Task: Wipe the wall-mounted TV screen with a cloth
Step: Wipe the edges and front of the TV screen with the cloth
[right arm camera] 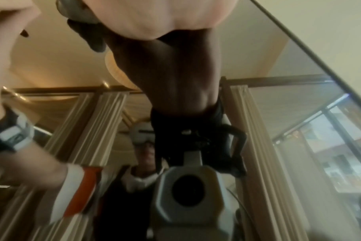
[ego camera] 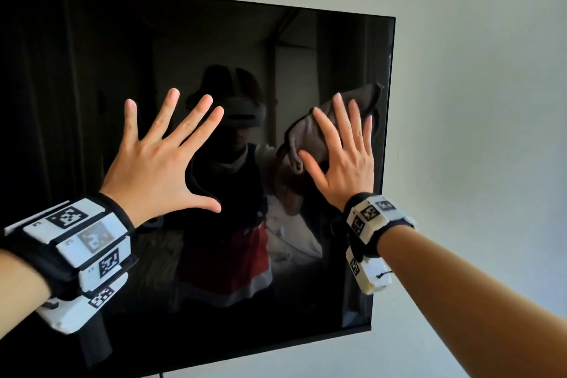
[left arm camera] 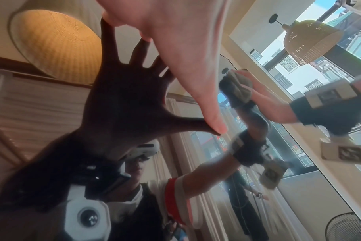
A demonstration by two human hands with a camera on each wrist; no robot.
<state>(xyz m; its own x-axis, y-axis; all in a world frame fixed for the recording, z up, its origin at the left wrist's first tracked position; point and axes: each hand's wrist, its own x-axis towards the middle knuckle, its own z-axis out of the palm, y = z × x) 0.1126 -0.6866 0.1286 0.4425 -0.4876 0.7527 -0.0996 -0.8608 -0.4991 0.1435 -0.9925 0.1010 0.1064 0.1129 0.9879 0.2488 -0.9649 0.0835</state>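
We face the TV screen, black and mounted on a pale wall. Our left hand is spread flat, all 5 fingers straight and wide apart, thumb tip touching the glass, holding nothing. At 3 o'clock from it, our right hand presses a grey-brown cloth against the screen near its right edge, fingers straight, cloth bunched toward 12 o'clock.
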